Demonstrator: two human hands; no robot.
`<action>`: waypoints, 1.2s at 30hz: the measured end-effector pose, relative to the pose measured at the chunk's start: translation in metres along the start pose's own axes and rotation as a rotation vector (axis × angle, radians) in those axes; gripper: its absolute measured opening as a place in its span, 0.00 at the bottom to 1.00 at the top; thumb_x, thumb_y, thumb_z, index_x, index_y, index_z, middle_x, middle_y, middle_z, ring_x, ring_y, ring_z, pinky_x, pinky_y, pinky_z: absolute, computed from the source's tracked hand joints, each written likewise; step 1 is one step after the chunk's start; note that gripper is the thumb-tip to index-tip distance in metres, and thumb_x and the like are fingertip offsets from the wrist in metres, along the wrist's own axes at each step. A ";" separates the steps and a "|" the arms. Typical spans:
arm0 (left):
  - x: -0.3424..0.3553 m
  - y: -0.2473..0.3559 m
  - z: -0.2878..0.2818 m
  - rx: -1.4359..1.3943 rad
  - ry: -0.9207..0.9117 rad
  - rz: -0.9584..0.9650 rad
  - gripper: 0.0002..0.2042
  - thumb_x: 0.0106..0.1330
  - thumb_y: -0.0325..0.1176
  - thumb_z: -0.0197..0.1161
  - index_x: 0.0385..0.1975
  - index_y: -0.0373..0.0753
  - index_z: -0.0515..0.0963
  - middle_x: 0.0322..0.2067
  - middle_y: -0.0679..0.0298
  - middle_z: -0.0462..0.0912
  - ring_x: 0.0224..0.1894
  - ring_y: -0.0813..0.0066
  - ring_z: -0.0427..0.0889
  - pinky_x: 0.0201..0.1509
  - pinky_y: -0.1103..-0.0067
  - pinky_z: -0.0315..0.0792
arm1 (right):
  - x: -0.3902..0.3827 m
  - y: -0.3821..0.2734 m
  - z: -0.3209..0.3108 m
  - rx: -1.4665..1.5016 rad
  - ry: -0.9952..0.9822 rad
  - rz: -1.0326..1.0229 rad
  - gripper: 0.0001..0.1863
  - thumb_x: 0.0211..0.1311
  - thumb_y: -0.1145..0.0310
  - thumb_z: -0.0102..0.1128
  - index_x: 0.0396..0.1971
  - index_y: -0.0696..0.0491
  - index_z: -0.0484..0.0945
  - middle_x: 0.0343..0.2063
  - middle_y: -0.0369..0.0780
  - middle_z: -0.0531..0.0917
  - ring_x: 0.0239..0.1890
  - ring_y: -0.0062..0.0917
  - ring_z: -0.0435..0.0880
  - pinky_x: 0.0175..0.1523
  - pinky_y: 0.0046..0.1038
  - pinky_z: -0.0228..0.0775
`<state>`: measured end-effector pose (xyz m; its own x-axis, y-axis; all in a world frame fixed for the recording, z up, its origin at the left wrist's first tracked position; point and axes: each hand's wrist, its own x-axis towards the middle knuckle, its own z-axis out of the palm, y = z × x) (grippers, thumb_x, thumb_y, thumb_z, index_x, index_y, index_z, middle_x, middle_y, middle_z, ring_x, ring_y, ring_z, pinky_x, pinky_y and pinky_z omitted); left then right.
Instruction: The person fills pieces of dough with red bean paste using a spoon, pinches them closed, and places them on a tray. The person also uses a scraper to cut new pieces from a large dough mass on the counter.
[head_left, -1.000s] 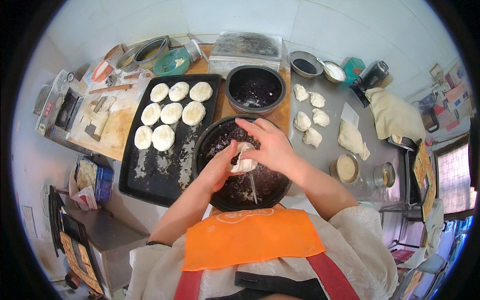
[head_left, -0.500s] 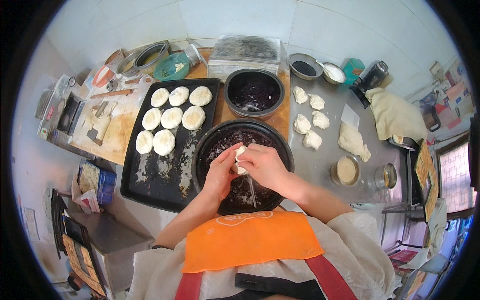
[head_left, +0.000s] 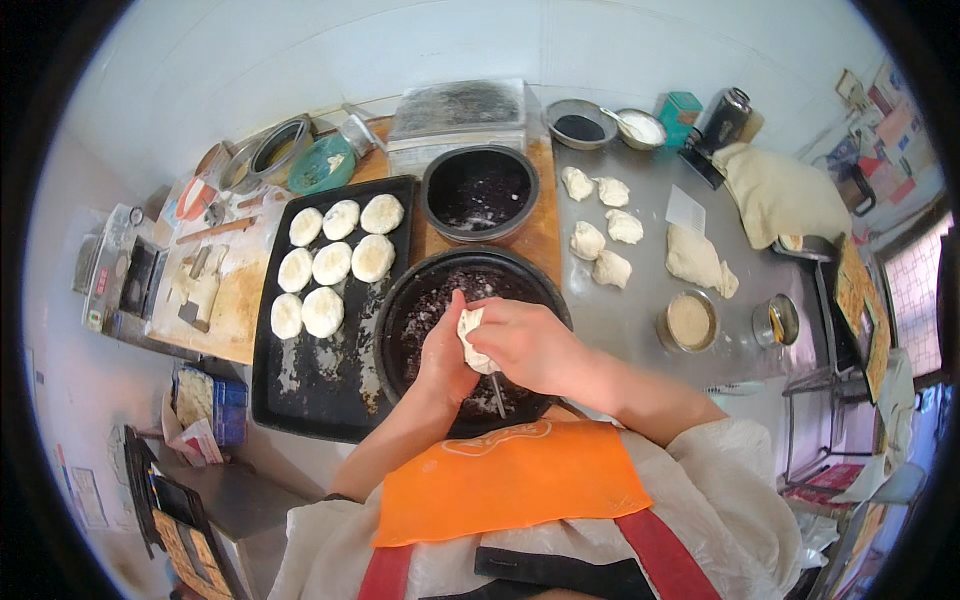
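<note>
Over a wide black bowl (head_left: 395, 350) of dark crumbly filling, my two hands work on one piece of white dough (head_left: 475, 342). My left hand (head_left: 448, 352) cups it from the left, fingers pointing up. From the right, my right hand (head_left: 530, 343) grips its edge with bent fingers; the fingertips are partly hidden. A thin metal handle (head_left: 497, 395) leans in the bowl below the dough. On the black baking tray (head_left: 335, 395) to the left lie several flat round dough cakes (head_left: 332, 263). Several dough lumps (head_left: 588, 240) rest on the metal table to the right.
A second dark pot (head_left: 480, 190) stands behind the bowl, before a flour-dusted scale (head_left: 458, 115). Right of the dough lumps are a larger dough piece (head_left: 693, 257), a white scraper (head_left: 686, 208) and a bowl of tan powder (head_left: 690, 322). A rolling pin (head_left: 217, 230) lies far left.
The dough has turned more upright between my hands, and my right hand now covers more of its right side. The whole view has shifted slightly.
</note>
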<state>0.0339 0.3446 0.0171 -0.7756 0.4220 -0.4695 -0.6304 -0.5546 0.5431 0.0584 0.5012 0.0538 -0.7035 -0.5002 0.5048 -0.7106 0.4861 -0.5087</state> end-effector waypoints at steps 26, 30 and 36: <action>0.044 -0.043 0.103 0.747 -0.099 0.135 0.28 0.76 0.49 0.39 0.68 0.34 0.56 0.68 0.55 0.59 0.70 0.61 0.58 0.70 0.64 0.53 | -0.272 0.131 -0.122 -0.559 0.141 0.907 0.31 0.44 0.76 0.64 0.55 0.51 0.73 0.52 0.46 0.75 0.56 0.43 0.72 0.59 0.37 0.69; 0.035 -0.042 0.088 0.735 -0.047 0.132 0.28 0.76 0.49 0.40 0.66 0.33 0.60 0.65 0.52 0.64 0.68 0.59 0.62 0.68 0.65 0.58 | -0.283 0.146 -0.112 -0.470 0.108 0.870 0.35 0.46 0.80 0.61 0.59 0.49 0.69 0.55 0.46 0.72 0.58 0.44 0.70 0.61 0.39 0.67; 0.007 -0.032 0.068 0.427 -0.314 0.004 0.30 0.74 0.54 0.42 0.65 0.35 0.61 0.62 0.53 0.68 0.65 0.58 0.66 0.66 0.63 0.63 | -0.179 0.065 -0.127 1.032 0.810 0.702 0.43 0.58 0.72 0.62 0.71 0.50 0.50 0.67 0.44 0.61 0.68 0.37 0.61 0.68 0.40 0.56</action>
<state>0.0465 0.4144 0.0441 -0.7092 0.6508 -0.2713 -0.5331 -0.2431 0.8104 0.1369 0.7131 0.0185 -0.9511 0.3084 0.0179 -0.1562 -0.4300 -0.8892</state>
